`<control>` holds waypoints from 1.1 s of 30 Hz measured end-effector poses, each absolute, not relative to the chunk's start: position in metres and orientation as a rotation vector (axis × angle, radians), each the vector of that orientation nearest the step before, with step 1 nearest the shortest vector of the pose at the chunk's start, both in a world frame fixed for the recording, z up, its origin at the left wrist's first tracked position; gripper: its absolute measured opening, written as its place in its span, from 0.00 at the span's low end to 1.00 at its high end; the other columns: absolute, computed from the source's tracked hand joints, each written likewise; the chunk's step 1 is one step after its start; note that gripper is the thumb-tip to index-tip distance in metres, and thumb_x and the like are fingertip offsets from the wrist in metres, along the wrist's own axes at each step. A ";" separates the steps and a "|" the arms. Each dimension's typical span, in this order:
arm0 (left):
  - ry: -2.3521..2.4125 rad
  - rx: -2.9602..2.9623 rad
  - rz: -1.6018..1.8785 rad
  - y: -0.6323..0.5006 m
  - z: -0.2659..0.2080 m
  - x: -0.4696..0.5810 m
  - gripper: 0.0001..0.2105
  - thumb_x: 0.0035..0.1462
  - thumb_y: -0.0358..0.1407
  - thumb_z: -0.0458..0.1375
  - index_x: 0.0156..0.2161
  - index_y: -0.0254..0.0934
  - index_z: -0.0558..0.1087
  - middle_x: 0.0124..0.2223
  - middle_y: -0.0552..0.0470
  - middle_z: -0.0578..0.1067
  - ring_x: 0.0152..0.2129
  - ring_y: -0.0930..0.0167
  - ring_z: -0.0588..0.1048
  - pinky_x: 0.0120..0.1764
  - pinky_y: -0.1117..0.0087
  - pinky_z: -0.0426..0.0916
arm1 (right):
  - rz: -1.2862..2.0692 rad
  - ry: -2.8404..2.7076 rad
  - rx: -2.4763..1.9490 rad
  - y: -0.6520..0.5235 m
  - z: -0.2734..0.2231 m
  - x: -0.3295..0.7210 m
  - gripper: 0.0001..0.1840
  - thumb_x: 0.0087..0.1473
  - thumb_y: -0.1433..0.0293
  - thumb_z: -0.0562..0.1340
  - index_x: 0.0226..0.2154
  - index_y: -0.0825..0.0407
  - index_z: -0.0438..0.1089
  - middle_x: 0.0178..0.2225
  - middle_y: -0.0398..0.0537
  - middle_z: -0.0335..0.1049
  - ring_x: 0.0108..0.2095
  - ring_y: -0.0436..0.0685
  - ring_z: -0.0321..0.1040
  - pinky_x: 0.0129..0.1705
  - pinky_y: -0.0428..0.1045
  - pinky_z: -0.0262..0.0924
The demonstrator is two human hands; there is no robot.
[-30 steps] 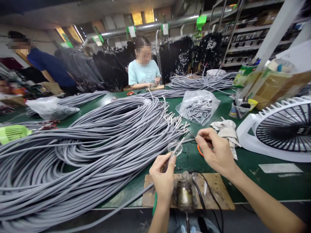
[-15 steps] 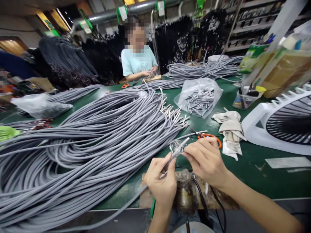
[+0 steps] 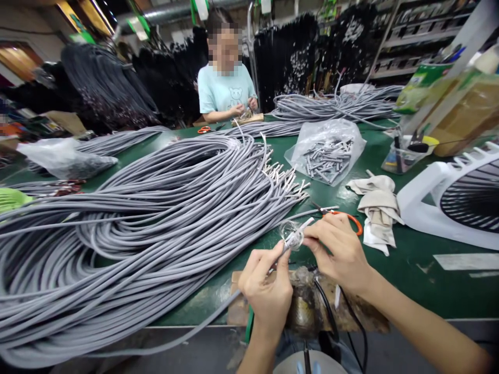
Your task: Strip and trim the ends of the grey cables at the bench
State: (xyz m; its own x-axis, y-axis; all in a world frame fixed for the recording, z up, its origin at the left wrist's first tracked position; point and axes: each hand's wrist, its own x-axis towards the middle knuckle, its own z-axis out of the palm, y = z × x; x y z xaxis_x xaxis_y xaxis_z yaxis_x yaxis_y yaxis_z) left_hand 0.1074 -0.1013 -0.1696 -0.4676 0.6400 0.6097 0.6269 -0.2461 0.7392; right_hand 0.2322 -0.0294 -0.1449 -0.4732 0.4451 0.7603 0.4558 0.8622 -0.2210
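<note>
My left hand [image 3: 267,280] is closed around a grey cable [image 3: 206,323] near its stripped end. Beyond the fingertips, the white inner core [image 3: 307,224] sticks out, with fine bare wire strands [image 3: 289,234] looped and frayed around it. My right hand [image 3: 337,249] pinches at those strands beside the core; the exact spot under its fingertips is hidden. Just behind the right hand lie orange-handled scissors [image 3: 356,223], partly covered. Below both hands, a worn metal cylinder [image 3: 303,309] sits on a wooden board [image 3: 360,311] at the table edge.
A large bundle of grey cables [image 3: 156,234] fills the left of the green table [image 3: 413,291]. Behind are a plastic bag of short grey pieces [image 3: 327,156] and, to the right, a cloth [image 3: 378,208] and a white fan [image 3: 421,202]. A co-worker [image 3: 228,93] sits opposite.
The camera view has shifted slightly. The strands around the core now form rounder loops. My right hand still pinches beside the core, and my left hand keeps its hold on the cable.
</note>
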 end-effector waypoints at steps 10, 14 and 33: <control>1.878 1.743 1.873 -0.102 -0.174 0.105 0.09 0.49 0.24 0.59 0.37 0.34 0.75 0.25 0.54 0.70 0.20 0.77 0.68 0.25 0.77 0.63 | 0.186 -2.117 -0.692 -0.030 -0.149 0.230 0.05 0.54 0.75 0.56 0.28 0.53 0.63 0.24 0.44 0.66 0.27 0.51 0.55 0.33 0.49 0.48; 1.867 1.742 1.789 -0.102 -0.172 0.106 0.05 0.49 0.25 0.59 0.33 0.33 0.75 0.24 0.54 0.71 0.20 0.78 0.69 0.24 0.78 0.63 | 0.729 -2.056 -0.800 -0.034 -0.152 0.224 0.08 0.55 0.71 0.55 0.26 0.53 0.62 0.23 0.42 0.62 0.26 0.50 0.57 0.29 0.46 0.51; 1.800 1.808 1.375 -0.102 -0.172 0.107 0.13 0.57 0.27 0.50 0.43 0.42 0.71 0.28 0.55 0.61 0.21 0.76 0.63 0.26 0.75 0.58 | 1.231 -1.499 -0.896 -0.028 -0.150 0.223 0.14 0.50 0.60 0.60 0.24 0.55 0.63 0.19 0.38 0.54 0.20 0.45 0.50 0.21 0.43 0.46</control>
